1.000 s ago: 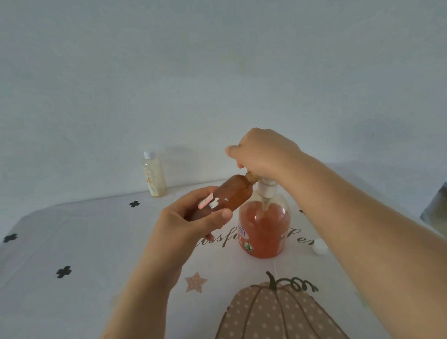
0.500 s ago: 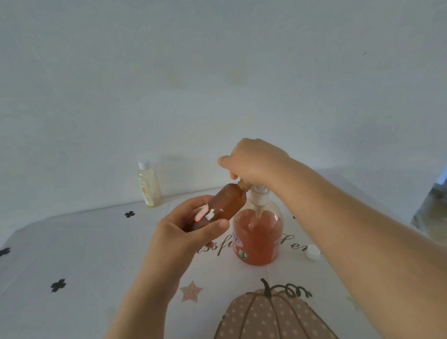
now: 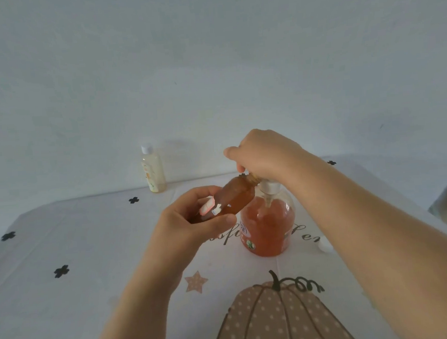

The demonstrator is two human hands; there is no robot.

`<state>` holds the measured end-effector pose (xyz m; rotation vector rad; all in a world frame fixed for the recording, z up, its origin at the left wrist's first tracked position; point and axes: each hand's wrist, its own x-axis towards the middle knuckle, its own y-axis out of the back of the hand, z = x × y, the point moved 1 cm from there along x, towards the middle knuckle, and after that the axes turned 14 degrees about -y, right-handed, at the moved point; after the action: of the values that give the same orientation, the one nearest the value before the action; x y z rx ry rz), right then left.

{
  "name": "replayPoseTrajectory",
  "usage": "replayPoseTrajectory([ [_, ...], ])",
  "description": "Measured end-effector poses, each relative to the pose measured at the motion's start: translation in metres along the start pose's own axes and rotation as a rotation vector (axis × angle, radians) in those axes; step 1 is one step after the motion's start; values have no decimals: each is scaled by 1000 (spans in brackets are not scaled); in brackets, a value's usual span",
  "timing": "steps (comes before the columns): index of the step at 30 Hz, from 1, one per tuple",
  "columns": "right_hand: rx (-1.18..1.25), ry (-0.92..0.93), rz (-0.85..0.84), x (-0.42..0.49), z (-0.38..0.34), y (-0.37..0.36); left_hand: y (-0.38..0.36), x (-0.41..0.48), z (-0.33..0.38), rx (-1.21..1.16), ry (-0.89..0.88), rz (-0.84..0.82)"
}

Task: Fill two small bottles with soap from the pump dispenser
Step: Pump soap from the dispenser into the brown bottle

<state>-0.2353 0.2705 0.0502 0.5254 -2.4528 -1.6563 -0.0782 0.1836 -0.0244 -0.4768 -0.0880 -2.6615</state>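
While left grip (image 3: pixel 192 225) holds one of two bottles (image 3: pixel 236 195) (image 3: pixel 153 172), right grip (image 3: pixel 264 155) clasps one dispenser (image 3: pixel 268 224).

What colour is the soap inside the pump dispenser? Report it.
Orange-pink soap, best seen in the head view.

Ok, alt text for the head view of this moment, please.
A left hand holds a small amber plastic bottle tilted, its mouth at the pump head of a round clear dispenser of orange soap, which the right hand grips. A capped pale yellow bottle stands by the wall.
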Motion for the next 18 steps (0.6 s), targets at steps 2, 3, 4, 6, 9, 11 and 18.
replayPoseTrajectory([
  [2, 11, -2, -1, 0, 0, 0, 0, 0, 0, 2, 0, 1],
  [3, 15, -4, 1, -1, 0, 0, -1, 0, 0, 5, -2, 2],
  [4, 17, -7, 1, -1, 1, 1, -1, 0, 1, 7, -3, 5],
  [6, 24, -12, 2, -3, 0, 1, -1, 0, 0, 6, -3, 13],
  [9, 39, -20, 1, -5, 0, 3, -2, -2, 2, -3, -3, 13],
  [11, 57, -27, 14, -6, -1, 6, -3, -2, 4, -20, -3, 12],
  [18, 28, -20, 43, -11, -5, 18, -7, -5, 9, -59, -18, 37],
])
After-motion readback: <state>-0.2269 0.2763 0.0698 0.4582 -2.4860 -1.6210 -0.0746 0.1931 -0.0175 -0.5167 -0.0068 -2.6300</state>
